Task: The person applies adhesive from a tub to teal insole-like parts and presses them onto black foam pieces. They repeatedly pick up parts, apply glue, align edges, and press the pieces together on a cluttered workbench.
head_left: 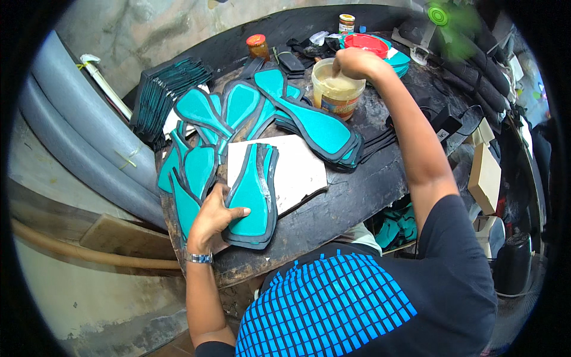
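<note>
My left hand rests on a small stack of teal, black-edged sole-shaped pieces, thumb across the top one, pinning it on a white board. My right hand reaches into an open plastic tub of yellowish glue at the far side of the table, fingers closed inside its mouth; whatever they hold is hidden. More teal pieces fan out between the two hands.
Dark round worktable. A stack of black-edged pieces stands at the far left, an orange-lidded jar and a second jar at the back, a red lid on teal pieces. Grey pipes lie left.
</note>
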Demonstrator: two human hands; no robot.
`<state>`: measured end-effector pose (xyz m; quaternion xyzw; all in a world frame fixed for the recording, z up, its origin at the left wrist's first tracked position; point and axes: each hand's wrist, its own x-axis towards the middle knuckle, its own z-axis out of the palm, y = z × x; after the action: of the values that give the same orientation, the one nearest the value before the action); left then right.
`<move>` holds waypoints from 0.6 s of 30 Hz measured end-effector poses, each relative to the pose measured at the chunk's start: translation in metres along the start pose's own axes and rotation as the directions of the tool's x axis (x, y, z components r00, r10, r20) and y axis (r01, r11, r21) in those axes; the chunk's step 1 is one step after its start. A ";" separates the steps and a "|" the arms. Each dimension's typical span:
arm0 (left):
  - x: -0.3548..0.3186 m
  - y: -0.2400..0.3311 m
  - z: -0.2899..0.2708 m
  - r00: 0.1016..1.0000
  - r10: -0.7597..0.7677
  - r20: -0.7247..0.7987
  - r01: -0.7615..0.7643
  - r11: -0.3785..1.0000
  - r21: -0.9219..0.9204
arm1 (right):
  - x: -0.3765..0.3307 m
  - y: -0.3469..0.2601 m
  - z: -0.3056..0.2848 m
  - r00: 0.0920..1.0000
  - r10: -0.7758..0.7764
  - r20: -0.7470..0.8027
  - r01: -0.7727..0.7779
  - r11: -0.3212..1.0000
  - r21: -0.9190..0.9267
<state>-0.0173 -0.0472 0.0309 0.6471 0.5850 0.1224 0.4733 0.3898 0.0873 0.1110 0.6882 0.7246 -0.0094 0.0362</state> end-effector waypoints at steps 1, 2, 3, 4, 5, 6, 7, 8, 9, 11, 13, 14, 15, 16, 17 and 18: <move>0.000 0.002 -0.001 0.998 -0.051 0.027 0.052 0.998 -0.040 | 0.017 0.000 0.006 0.995 -0.031 0.099 0.037 0.997 -0.063; 0.000 0.003 0.000 1.000 0.009 0.012 -0.009 0.999 -0.038 | 0.029 -0.002 0.014 0.988 0.052 0.149 -0.034 0.992 -0.119; -0.001 0.003 0.002 0.997 0.069 -0.024 -0.069 0.997 -0.016 | 0.037 -0.004 0.020 0.969 0.020 0.247 0.031 0.980 -0.198; -0.003 0.002 0.004 0.991 0.121 -0.059 -0.121 0.993 0.007 | 0.043 -0.005 0.021 0.951 0.003 0.310 0.065 0.976 -0.207; -0.005 -0.001 0.006 0.990 0.114 -0.084 -0.110 0.993 0.047 | 0.043 -0.008 0.021 0.904 0.024 0.427 0.084 0.969 -0.232; -0.008 -0.004 0.007 0.994 0.084 -0.066 -0.091 0.990 -0.105 | 0.040 -0.008 0.016 0.937 -0.036 0.347 0.114 0.972 -0.207; -0.009 -0.007 0.009 0.994 0.100 -0.049 -0.106 0.983 -0.150 | 0.033 -0.008 0.008 0.954 -0.023 0.299 0.095 0.968 -0.231; -0.009 -0.010 0.011 0.992 0.126 -0.031 -0.129 0.965 -0.228 | 0.021 -0.006 -0.003 0.970 -0.080 0.229 0.121 0.978 -0.172; -0.009 -0.013 0.012 0.986 0.164 -0.034 -0.167 0.941 -0.293 | 0.005 -0.003 -0.015 0.988 -0.099 0.119 0.115 0.984 -0.139; -0.005 -0.015 0.013 0.990 0.141 -0.018 -0.133 0.869 -0.477 | -0.035 -0.012 -0.021 0.998 -0.008 -0.066 -0.002 0.989 -0.145; -0.006 -0.016 0.015 0.968 0.244 -0.062 -0.223 0.714 -0.663 | -0.074 -0.035 -0.011 0.985 -0.059 -0.160 0.015 0.963 -0.268; -0.005 -0.015 0.012 0.976 0.209 -0.059 -0.194 0.714 -0.673 | -0.095 -0.049 -0.001 0.961 -0.125 -0.249 0.079 0.979 -0.187; -0.005 -0.014 0.010 0.978 0.205 -0.051 -0.183 0.705 -0.685 | -0.112 -0.065 0.011 0.903 -0.211 -0.373 0.170 0.976 -0.140; -0.005 -0.012 0.009 0.982 0.180 -0.054 -0.167 0.701 -0.693 | -0.125 -0.077 0.019 0.860 -0.307 -0.408 0.304 0.950 -0.074; -0.007 -0.010 0.008 0.978 0.199 -0.064 -0.184 0.668 -0.721 | -0.135 -0.090 0.026 0.727 -0.443 -0.525 0.489 0.870 -0.056; -0.009 -0.007 0.008 0.977 0.197 -0.084 -0.194 0.643 -0.741 | -0.142 -0.104 0.035 0.724 -0.456 -0.517 0.545 0.838 0.024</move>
<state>-0.0188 -0.0596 0.0251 0.4564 0.4095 0.3997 0.6814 0.2946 -0.0615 0.0814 0.4455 0.8645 0.0931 -0.2132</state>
